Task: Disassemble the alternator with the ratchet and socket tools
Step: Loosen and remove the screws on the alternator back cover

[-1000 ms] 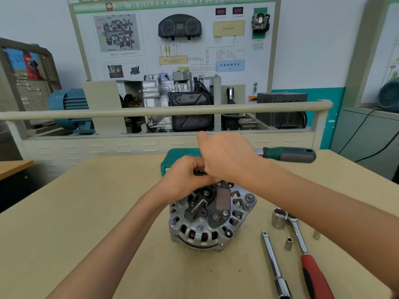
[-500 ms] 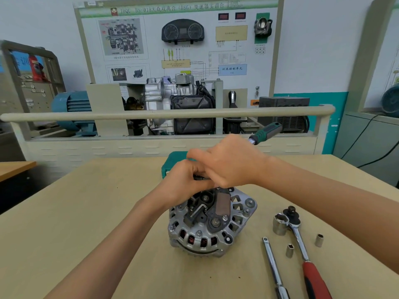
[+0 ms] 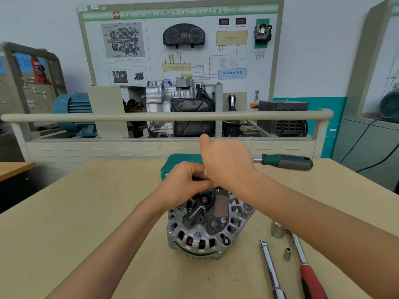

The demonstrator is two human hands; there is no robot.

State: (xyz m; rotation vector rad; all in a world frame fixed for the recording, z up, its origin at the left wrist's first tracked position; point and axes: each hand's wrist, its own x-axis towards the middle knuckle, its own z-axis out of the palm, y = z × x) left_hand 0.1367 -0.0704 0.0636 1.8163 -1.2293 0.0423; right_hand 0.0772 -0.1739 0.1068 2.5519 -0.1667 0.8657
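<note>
Cast-aluminium housing intact and rear cover fasteners mostly seated, the alternator (image 3: 210, 223) sits mid-tabletop, shaft axis upright, rear face tilted toward the near edge; disassembly looks barely begun. The left hand (image 3: 186, 183) curls around the ratchet head at the far rim, steadying it. The right hand (image 3: 225, 162) grips the green-handled ratchet (image 3: 286, 161), whose long axis runs toward the right edge.

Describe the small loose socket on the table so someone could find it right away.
Start at the grey metal alternator on the tan table. To its right, the small silver socket stands upright between the long chrome extension bar and the red-handled ratchet; it is the shortest piece.
</note>
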